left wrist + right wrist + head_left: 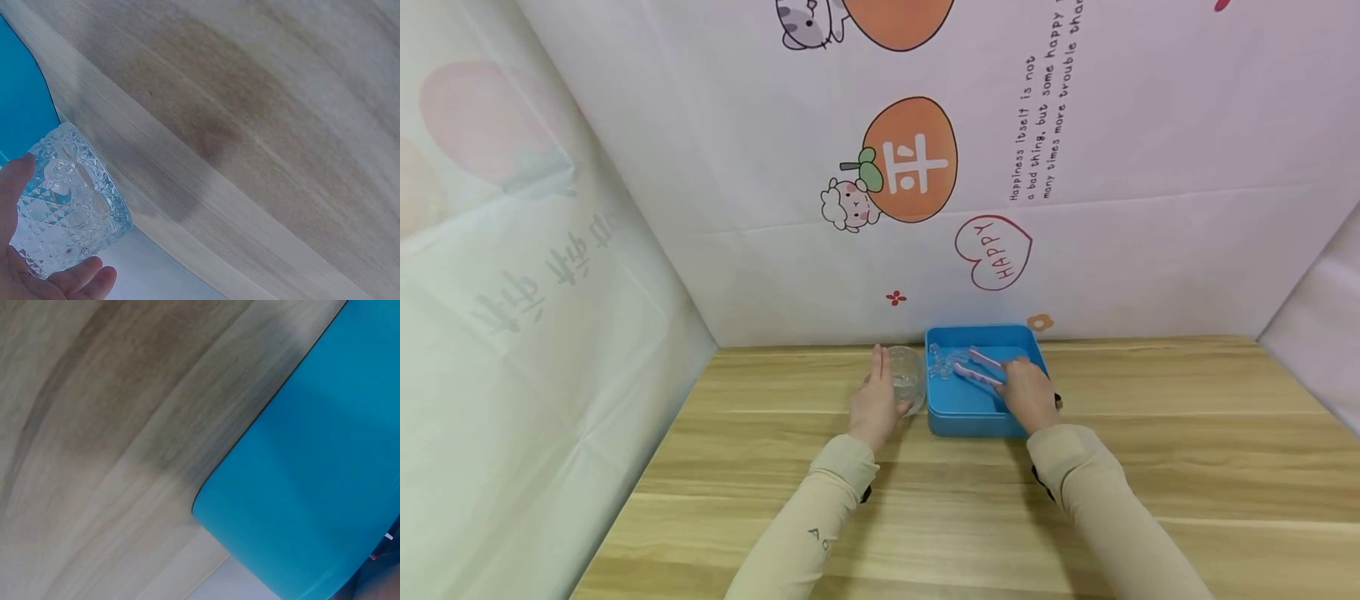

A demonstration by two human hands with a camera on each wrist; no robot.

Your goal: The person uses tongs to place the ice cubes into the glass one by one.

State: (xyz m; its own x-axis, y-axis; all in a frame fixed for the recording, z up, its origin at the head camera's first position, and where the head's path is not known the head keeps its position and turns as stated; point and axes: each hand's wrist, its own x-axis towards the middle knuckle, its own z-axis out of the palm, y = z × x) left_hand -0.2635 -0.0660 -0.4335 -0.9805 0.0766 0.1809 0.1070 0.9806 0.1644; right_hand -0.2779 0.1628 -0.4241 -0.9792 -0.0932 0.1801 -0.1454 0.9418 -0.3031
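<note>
A clear cut-glass cup (907,377) stands on the table just left of a blue box (973,426). My left hand (874,407) holds the cup around its side; in the left wrist view, the thumb lies against the patterned glass (72,209) and the fingertips (100,282) reach round the opposite side. Over the box, my right hand (1028,394) grips pink tongs (979,377), their two arms spread apart. The tong tips are beside several clear, ice-like pieces (943,364) in the box's left part. In the right wrist view, the box wall (312,456) hides most of the right hand.
The wood-grain table (940,517) meets a white printed backdrop (790,275) right behind the cup and box. Another white sheet (572,350) hangs along the left side. The box's walls rise around the clear pieces.
</note>
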